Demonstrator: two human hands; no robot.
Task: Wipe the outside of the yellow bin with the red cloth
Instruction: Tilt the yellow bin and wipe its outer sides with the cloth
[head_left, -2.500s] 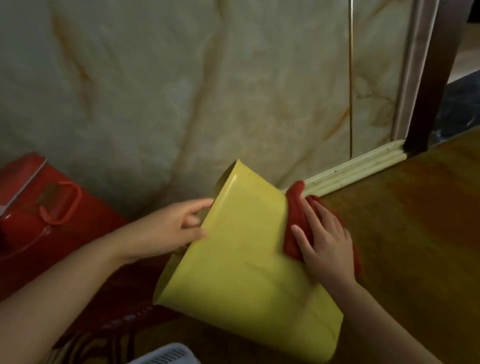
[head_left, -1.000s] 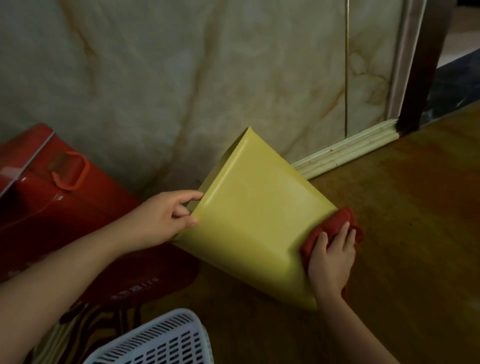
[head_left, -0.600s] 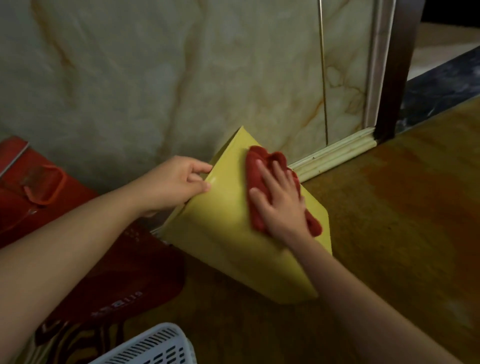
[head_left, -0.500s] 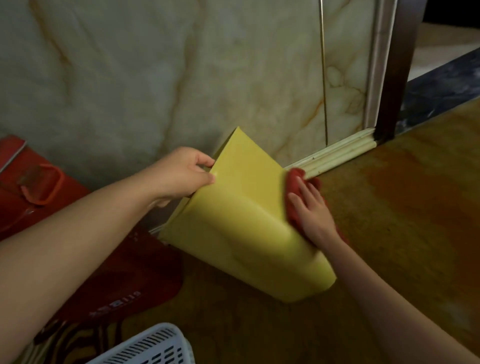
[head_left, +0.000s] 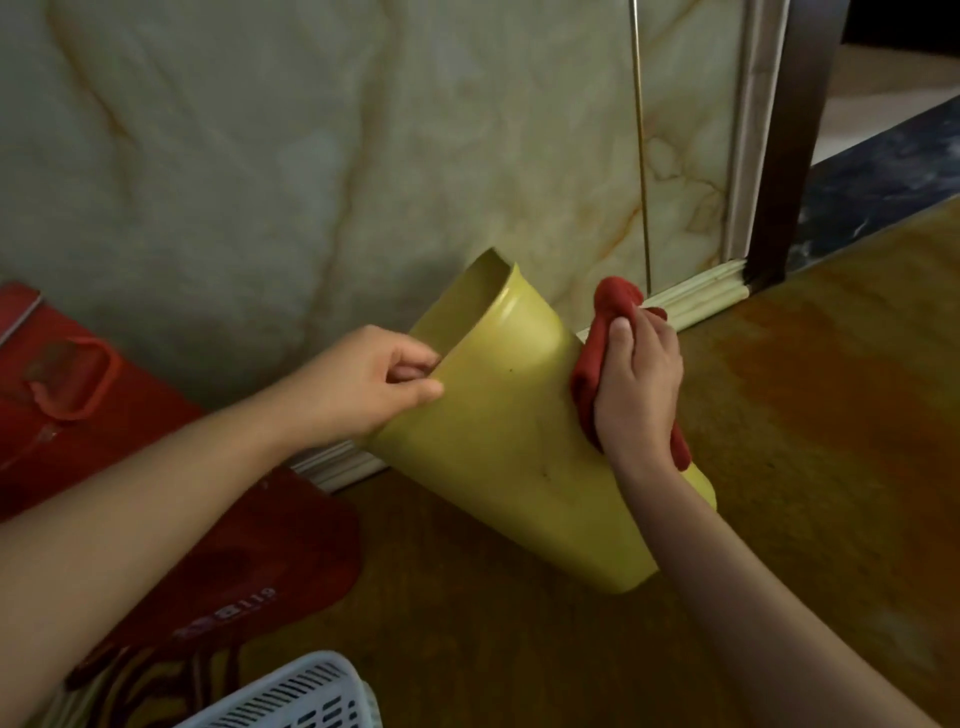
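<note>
The yellow bin (head_left: 514, 447) is tilted on the wooden floor, its open mouth up and to the left toward the marble wall, its base low at the right. My left hand (head_left: 363, 384) pinches the rim at the mouth's near edge. My right hand (head_left: 636, 384) presses the bunched red cloth (head_left: 605, 332) against the bin's right outer side, near the upper part. Part of the cloth sticks out above my fingers and below my wrist.
A marble wall (head_left: 311, 156) with a pale skirting (head_left: 696, 301) stands right behind the bin. A red bag (head_left: 156, 467) with a handle lies at the left. A white slatted basket (head_left: 291, 696) sits at the bottom edge. A dark door frame (head_left: 795, 140) rises at the upper right.
The bin has turned so that its open mouth shows. My right hand with the cloth has shifted up along the bin's right side. My left hand kept its hold on the rim.
</note>
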